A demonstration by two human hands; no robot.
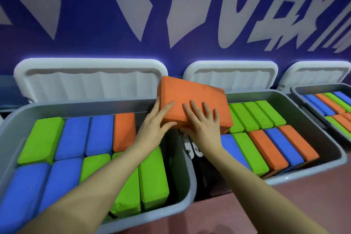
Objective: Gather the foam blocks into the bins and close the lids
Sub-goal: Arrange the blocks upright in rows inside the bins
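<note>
Bins nearly full; both hands' fingers (pixel 191 109) clasp orange block (pixel 190 99) over left bin (pixel 171 159); lids (pixel 91 78) open

The orange block (pixel 191 104) conceals the gap between the left bin (pixel 95 226) and middle bin (pixel 303 177), along with part of each rear rim. Right hand (pixel 204 125): thumb hidden beneath the block. The right bin (pixel 303 93) is cut by the frame edge. Wall lettering (pixel 190 5) is cropped and unreadable. White latches (pixel 190 148) are partly obscured by the wrists.
</note>
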